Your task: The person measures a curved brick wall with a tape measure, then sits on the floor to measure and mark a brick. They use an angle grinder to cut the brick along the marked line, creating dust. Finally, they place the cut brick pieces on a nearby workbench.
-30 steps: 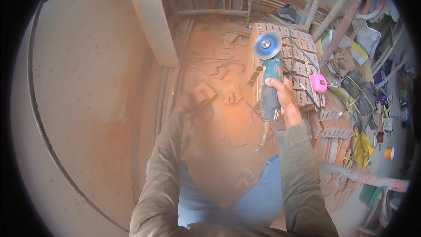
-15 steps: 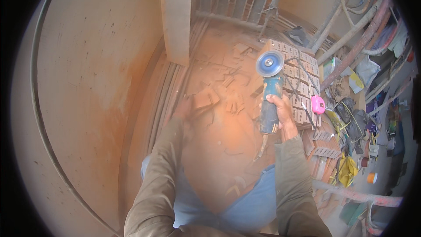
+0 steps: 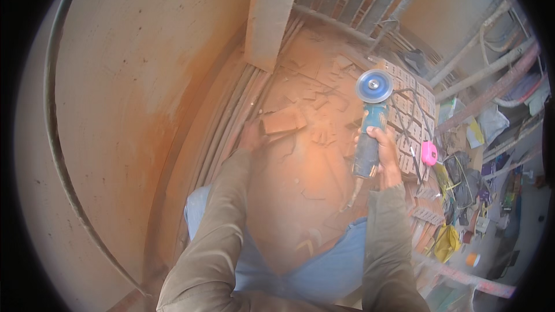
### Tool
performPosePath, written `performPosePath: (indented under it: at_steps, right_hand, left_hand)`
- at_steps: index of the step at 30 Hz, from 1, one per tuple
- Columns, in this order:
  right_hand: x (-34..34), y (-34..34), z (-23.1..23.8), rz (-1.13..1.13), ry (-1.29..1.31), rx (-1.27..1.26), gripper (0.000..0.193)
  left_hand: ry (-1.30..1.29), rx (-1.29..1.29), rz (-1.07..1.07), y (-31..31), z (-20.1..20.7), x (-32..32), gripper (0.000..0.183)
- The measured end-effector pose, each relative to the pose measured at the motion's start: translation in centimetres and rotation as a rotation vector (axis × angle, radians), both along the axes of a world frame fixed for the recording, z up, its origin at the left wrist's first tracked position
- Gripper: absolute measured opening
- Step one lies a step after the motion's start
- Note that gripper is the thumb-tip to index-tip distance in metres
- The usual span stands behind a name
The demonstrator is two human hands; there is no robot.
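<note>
I see my right hand [image 3: 384, 153] clenched around the blue body of the angle grinder [image 3: 369, 133], disc end pointing away from me, held above the dusty floor [image 3: 312, 167]. My left hand [image 3: 252, 137] reaches down left of the grinder, fingers touching a reddish brick piece [image 3: 282, 120]; how far they close I cannot tell. A pink tape measure [image 3: 429, 153] lies right of the grinder.

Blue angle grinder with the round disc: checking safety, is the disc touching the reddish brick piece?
No, the blue angle grinder in the right hand is apart from the reddish brick piece.
</note>
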State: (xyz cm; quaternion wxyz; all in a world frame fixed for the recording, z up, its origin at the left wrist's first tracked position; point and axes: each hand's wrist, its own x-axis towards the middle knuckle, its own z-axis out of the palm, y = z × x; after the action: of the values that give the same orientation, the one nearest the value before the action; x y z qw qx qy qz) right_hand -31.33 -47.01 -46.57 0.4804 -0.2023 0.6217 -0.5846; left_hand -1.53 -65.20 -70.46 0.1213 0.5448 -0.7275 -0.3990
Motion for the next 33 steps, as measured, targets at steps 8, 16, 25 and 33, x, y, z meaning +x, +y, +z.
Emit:
performPosePath:
  at_steps: [8,16,25,33]
  right_hand:
    - [0.4,-0.1,-0.7,0.026,-0.017,-0.019,0.034]
    - [0.7,0.1,-0.5,0.034,-0.009,-0.013,0.033]
    - [0.7,0.6,-0.3,-0.007,0.005,-0.03,0.031]
    - [0.2,0.8,-0.6,0.023,-0.003,-0.01,0.029]
  left_hand:
    - [0.352,-0.007,0.025,0.6,0.8,-1.6,0.072]
    - [0.311,-0.045,0.077,0.5,1.1,-1.6,0.063]
    - [0.261,0.002,0.01,-0.5,-0.4,-1.4,0.074]
    - [0.262,-0.037,-0.003,-0.7,-0.7,-1.1,0.074]
